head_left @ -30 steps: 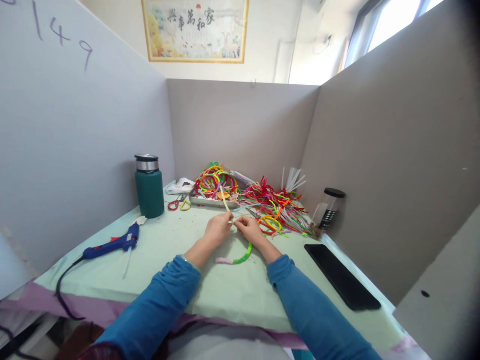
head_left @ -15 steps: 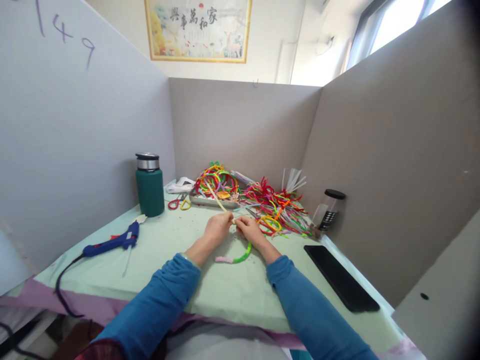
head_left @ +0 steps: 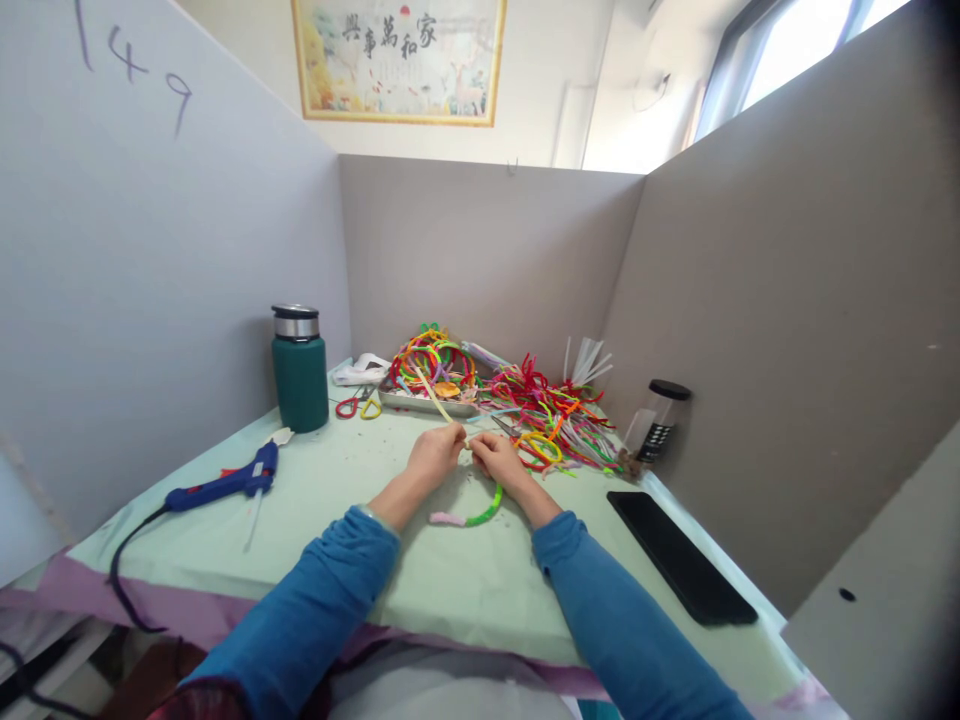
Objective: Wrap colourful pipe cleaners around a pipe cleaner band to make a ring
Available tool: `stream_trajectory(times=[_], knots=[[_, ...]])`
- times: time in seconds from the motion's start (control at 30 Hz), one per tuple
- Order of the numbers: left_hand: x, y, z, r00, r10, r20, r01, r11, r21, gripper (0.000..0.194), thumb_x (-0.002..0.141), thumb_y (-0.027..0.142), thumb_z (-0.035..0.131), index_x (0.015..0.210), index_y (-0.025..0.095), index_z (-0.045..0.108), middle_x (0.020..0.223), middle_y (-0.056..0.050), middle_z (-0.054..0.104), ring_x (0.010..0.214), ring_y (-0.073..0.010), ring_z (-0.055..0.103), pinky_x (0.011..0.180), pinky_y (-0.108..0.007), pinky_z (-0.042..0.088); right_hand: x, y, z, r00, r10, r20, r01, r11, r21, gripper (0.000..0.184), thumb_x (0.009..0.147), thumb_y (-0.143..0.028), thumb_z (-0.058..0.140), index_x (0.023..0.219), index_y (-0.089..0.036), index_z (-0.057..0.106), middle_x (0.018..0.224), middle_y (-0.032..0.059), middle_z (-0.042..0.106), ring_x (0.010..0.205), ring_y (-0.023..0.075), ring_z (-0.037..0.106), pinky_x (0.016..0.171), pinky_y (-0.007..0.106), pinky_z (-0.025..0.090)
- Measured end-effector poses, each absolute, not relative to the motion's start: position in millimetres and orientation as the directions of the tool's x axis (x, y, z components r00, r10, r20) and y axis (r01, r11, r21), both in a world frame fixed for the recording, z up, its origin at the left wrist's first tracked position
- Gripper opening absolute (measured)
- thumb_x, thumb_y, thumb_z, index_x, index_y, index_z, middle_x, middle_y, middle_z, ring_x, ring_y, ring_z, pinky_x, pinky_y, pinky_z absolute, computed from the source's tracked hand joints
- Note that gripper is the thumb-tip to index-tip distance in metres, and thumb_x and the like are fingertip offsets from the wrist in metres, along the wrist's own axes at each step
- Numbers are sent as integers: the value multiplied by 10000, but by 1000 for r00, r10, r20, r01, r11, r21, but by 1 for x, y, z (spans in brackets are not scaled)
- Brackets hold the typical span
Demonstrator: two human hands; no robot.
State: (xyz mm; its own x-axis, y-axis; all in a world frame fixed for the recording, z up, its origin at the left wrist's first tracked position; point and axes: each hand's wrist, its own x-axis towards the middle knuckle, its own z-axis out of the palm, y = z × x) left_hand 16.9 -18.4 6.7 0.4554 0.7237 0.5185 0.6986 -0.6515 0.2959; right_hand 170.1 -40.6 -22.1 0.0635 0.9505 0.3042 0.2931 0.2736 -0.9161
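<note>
My left hand pinches a pale yellow pipe cleaner, whose free end sticks up and away toward the tray. Close beside it, my right hand has its fingers closed on a curved piece wrapped in fuzzy pipe cleaner. That piece bends down from the right hand and shows green, then pale pink at its tip. Between the fingertips of both hands the yellow strand meets the curved piece; my fingers partly hide the join.
A metal tray of colourful loops stands at the back, beside a heap of pipe cleaners with scissors. At left are a green bottle and a blue glue gun. A black phone and a clear container are at right.
Both hands stay almost in place, still closed on the pipe cleaner and curved piece. The view has shifted very slightly.
</note>
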Motion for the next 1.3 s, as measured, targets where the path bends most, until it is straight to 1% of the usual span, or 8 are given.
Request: stream_trajectory(times=[0.2,0.37,0.5,0.6,0.73,1.03,1.17,1.3], knots=[[17,-16,7,460,721,519,664,-667,338,196,849,203,511,904,193,698,922,-52,729,845,-171,647,771,-250,438,170,-40,-23,69,936,346,299,311,-902,235,754,-400,578,676,-179,581,499,-36,511,408,90,380,419,228,288],[17,-16,7,423,719,551,632,-670,389,189,823,167,538,956,185,670,887,-40,716,828,-155,636,759,-238,449,169,-42,-20,75,944,321,255,293,-921,253,748,-425,585,681,-183,557,498,-44,507,380,84,369,388,230,260],[16,-16,7,442,687,577,643,-691,329,162,832,167,536,904,174,682,885,-53,705,823,-155,624,768,-241,445,168,-42,-20,78,947,311,226,287,-931,261,736,-433,593,676,-184,546,498,-49,498,378,81,373,382,230,256],[17,-15,6,459,671,583,647,-702,298,184,848,178,530,925,168,697,930,-70,706,852,-162,627,788,-244,447,169,-42,-20,75,949,306,198,287,-937,263,731,-435,595,680,-183,540,500,-52,496,375,76,363,381,228,249],[17,-13,5,497,665,558,645,-713,275,222,870,197,513,959,178,716,994,-81,705,898,-169,631,828,-252,452,169,-42,-20,71,950,303,193,285,-939,255,726,-422,596,685,-176,543,499,-54,495,375,76,362,384,226,248],[17,-14,6,582,651,488,640,-736,220,274,887,203,469,962,174,731,994,-84,702,887,-177,626,828,-258,453,168,-43,-21,92,949,303,195,281,-940,234,715,-400,596,663,-179,539,479,-57,483,378,79,351,390,228,242],[18,-16,5,581,660,476,651,-728,215,277,888,218,470,932,179,740,968,-92,691,863,-179,621,811,-260,448,168,-42,-22,79,946,313,217,290,-932,243,720,-407,595,655,-179,543,476,-54,482,382,80,353,395,227,248],[17,-19,5,557,677,481,658,-713,242,297,898,254,453,950,191,739,1020,-85,669,861,-173,613,781,-255,441,168,-41,-22,90,945,315,235,287,-929,279,724,-447,601,654,-183,544,476,-53,486,390,82,359,400,226,261]])
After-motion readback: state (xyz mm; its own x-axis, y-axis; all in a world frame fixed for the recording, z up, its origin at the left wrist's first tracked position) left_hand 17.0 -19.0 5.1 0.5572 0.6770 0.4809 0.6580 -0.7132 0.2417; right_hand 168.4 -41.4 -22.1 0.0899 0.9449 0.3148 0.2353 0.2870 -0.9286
